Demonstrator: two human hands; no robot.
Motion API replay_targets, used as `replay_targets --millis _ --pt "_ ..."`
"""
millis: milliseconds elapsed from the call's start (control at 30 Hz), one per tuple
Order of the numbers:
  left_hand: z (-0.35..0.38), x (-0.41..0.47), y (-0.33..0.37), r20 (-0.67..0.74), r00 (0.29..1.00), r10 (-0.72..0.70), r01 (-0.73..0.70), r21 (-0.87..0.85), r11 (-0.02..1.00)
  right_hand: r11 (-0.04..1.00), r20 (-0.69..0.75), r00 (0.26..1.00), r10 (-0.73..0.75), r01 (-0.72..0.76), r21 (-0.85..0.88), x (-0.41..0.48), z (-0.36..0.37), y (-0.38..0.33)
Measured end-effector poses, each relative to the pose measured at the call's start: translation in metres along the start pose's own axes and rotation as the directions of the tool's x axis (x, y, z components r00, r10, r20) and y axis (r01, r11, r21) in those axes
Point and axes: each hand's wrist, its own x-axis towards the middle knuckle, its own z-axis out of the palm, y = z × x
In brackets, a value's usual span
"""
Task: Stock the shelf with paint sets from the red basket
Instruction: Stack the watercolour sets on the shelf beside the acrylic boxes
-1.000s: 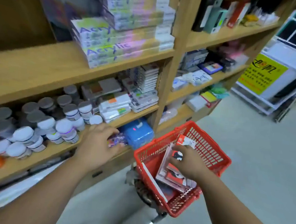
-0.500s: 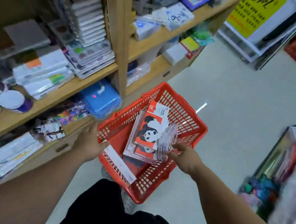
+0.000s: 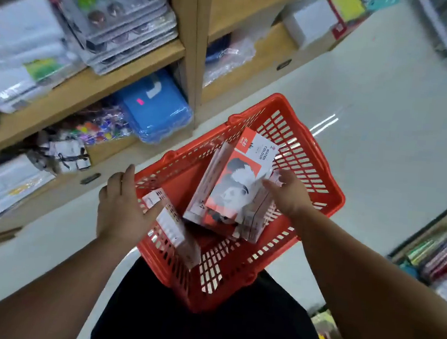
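The red basket (image 3: 331,199) sits low in front of me, against my dark lap. Inside it lies a stack of paint sets, tilted, with a red-and-white panda box (image 3: 239,179) marked WATER COLOUR on top. My right hand (image 3: 289,196) grips the right edge of that stack, fingers over the top box. A long white paint set (image 3: 175,230) leans against the basket's left wall. My left hand (image 3: 120,208) hovers at the left rim with straight fingers, its thumb by that white box. The wooden shelf (image 3: 133,73) stands to the upper left.
On the shelf are a stack of paint palettes (image 3: 127,23), white packets (image 3: 23,49), and below them a blue case (image 3: 156,113) and small colourful packs (image 3: 98,127). Pale floor (image 3: 387,103) lies to the right. More goods stand at the right edge (image 3: 438,253).
My left hand has left the shelf and come down to the basket's left rim. My right hand has stayed on the paint sets. My view has dropped toward the basket.
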Motion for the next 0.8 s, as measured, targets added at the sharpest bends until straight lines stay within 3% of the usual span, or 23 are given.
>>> replay_targets --millis 133,200,267,333,400,467,633,800 --pt "0.008 0.001 0.005 -0.054 0.996 -0.076 0.078 0.038 0.996 0.999 0.061 0.998 0.022 -0.024 0.024 0.039 0.008 -0.014" --pt "0.008 0.0 0.015 -0.15 0.986 -0.078 0.086 0.051 0.995 0.999 0.071 0.997 0.035 -0.037 0.029 0.053 0.014 -0.013" --pt "0.007 -0.004 0.032 -0.258 0.965 0.054 -0.043 0.048 0.998 0.995 0.09 0.994 0.063 -0.07 0.072 0.058 0.019 -0.007" --pt "0.005 -0.003 0.056 -0.268 0.944 0.194 -0.198 0.015 0.98 0.993 0.107 0.992 0.069 -0.079 0.091 0.057 0.022 0.0" --pt "0.011 0.005 0.083 -0.131 0.957 0.259 -0.268 -0.056 0.962 0.992 0.116 0.992 0.047 -0.059 0.108 0.057 0.023 0.007" --pt "0.023 0.017 0.109 0.086 0.964 0.251 -0.236 -0.15 0.96 0.985 0.123 0.992 0.035 -0.055 0.161 0.061 0.023 0.012" --pt "0.066 0.055 0.147 0.472 0.881 0.023 0.138 -0.303 0.943 0.956 0.182 0.982 0.043 -0.094 0.277 0.073 0.018 0.017" --pt "0.096 0.066 0.14 0.534 0.841 -0.09 0.36 -0.427 0.83 0.978 0.32 0.941 -0.113 0.047 0.205 0.071 0.025 0.02"
